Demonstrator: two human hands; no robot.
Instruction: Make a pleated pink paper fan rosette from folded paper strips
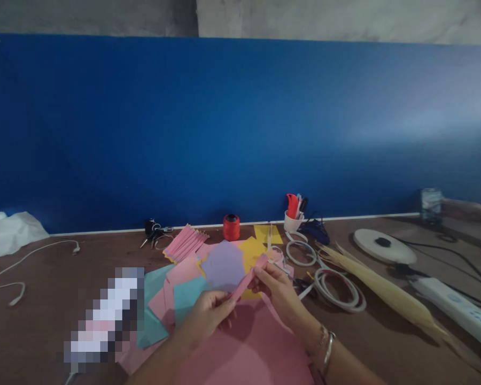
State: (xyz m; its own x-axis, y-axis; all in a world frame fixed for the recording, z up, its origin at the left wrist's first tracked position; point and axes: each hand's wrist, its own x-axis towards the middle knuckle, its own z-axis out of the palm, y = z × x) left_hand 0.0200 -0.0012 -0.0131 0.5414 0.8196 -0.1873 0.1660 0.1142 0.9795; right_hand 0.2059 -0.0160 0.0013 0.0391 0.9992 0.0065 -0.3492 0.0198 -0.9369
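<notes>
My left hand (212, 315) pinches the lower end of a narrow folded strip of pink paper (243, 284). The strip's upper end is held between the thumb and fingers of my right hand (274, 283). It slants up to the right, above a large pink sheet (244, 342) on the table. Behind my hands lie a purple paper piece (224, 263) with yellow edging and yellow paper (253, 250). Teal sheets (154, 321) and more pink paper spread to the left. A pleated pink paper fan (186, 243) with yellow tips rests at the back. Scissors (307, 286) lie partly hidden by my right hand.
At the back stand a red thread spool (231, 228) and a white cup (293, 221) of pens. Keys (155, 232) lie left. Coiled white cable (339, 289), a dried husk-like bundle (385, 289), a round white lid-like disc (385, 247) and a power strip (459, 310) occupy the right.
</notes>
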